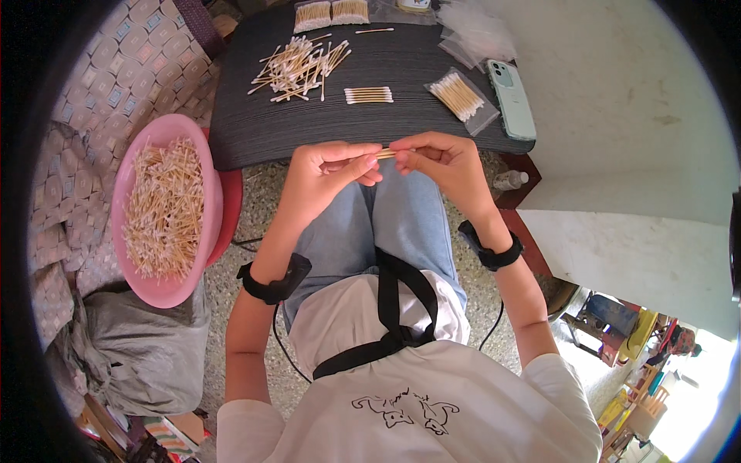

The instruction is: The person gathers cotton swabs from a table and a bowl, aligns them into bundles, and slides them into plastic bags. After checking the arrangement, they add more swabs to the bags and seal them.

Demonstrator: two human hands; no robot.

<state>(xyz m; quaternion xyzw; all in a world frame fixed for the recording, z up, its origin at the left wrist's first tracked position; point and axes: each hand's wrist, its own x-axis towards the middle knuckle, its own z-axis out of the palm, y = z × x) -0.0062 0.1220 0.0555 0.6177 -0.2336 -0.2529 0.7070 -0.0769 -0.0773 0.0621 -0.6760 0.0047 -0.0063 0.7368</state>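
Between my two hands, just off the near edge of the dark table [301,133], are a few cotton swabs [385,153] lying sideways. My left hand [328,170] pinches their left end, and my right hand [441,162] pinches the right end; the fingers hide the tips. Beyond them a neat row of cotton swabs [368,95] lies on the table. To its left is a loose, jumbled pile of swabs [297,69]. At the right sits a clear bag [461,96] filled with swabs.
A pink basin [214,208] heaped with loose swabs stands left of the table. Packed swab bundles [330,14] and a single swab [374,30] lie farther back. Clear plastic bags [478,29] and a pale phone [511,100] are at the right edge, beside the wall.
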